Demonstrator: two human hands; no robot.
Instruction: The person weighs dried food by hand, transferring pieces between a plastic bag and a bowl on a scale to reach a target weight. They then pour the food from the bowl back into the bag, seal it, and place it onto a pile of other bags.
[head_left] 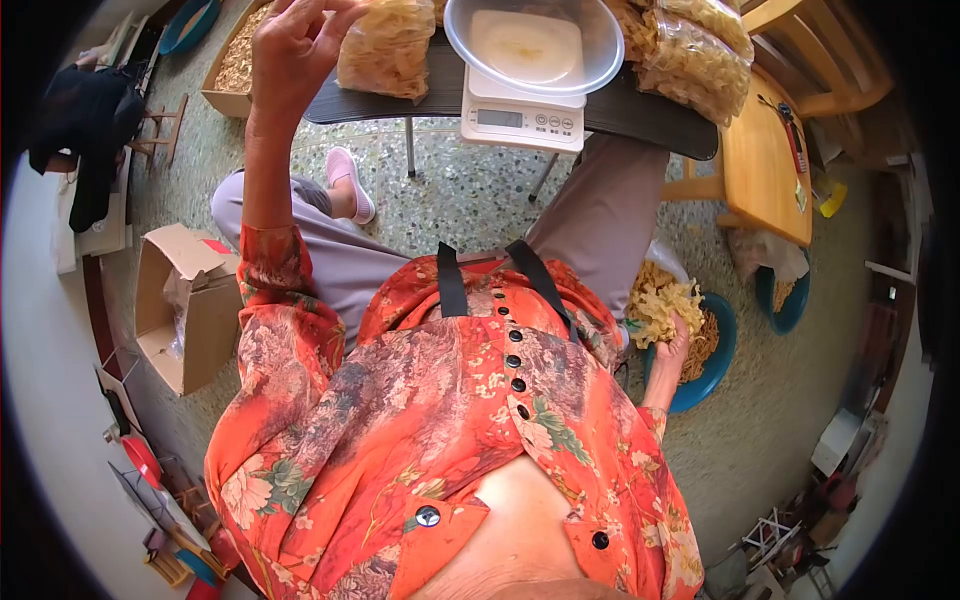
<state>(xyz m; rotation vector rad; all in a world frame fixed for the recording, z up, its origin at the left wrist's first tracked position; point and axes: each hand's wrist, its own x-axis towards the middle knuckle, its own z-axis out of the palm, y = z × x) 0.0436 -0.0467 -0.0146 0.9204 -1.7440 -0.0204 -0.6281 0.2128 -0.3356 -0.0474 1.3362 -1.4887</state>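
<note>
My left hand (300, 28) is raised at the top left, beside a clear bag of pale yellow dried pieces (385, 50). Its fingers are bent but apart, with nothing visible in them, and the top edge cuts part of it off. Low on the right, my right hand (677, 345) is closed round a bunch of yellow dried pieces (662, 305), above a blue basin (722, 370) of thin brown pieces. On the dark table (640, 118), a white digital scale (525, 120) carries a clear plastic bowl (600, 65) with a few crumbs at its bottom.
More filled bags (695, 70) lie on the table's right end. A wooden chair (765, 160) with tools on its seat stands at the right, near another blue basin (790, 305). An open cardboard box (205, 335) sits on the left floor. Behind it is a box of brown pieces (232, 100).
</note>
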